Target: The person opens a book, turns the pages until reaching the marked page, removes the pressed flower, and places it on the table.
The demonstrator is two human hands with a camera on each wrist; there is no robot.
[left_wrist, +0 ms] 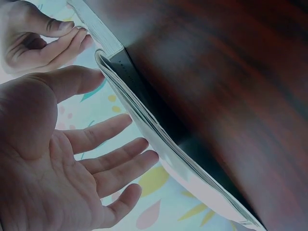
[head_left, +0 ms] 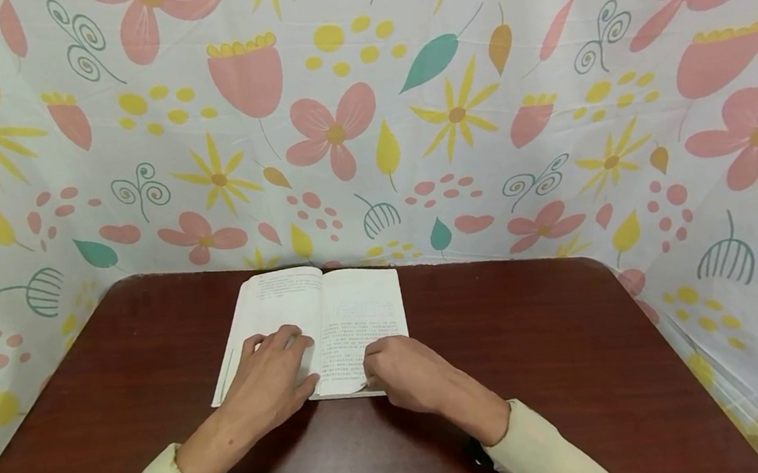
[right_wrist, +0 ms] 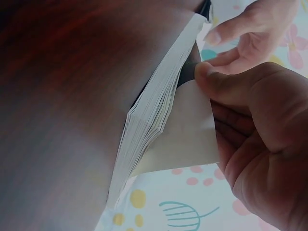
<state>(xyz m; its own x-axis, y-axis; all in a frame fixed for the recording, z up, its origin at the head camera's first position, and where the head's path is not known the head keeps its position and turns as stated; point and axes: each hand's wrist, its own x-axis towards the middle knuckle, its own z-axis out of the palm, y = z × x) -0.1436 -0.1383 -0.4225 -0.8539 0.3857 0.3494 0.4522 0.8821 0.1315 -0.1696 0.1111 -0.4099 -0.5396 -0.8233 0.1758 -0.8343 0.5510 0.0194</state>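
An open book with printed pages lies on the table, its spine running away from me. My left hand rests on the left page, fingers spread, the thumb near the spine at the lower edge. In the left wrist view the left hand shows its palm, with fingers straight or slightly bent. At the lower right corner of the book, my right hand pinches a page. The right wrist view shows that page lifted and curved away from the page stack, between thumb and curled fingers of the right hand.
The dark brown wooden table extends around the book on both sides and toward me. A white cloth printed with flowers and leaves hangs behind the table and along its sides.
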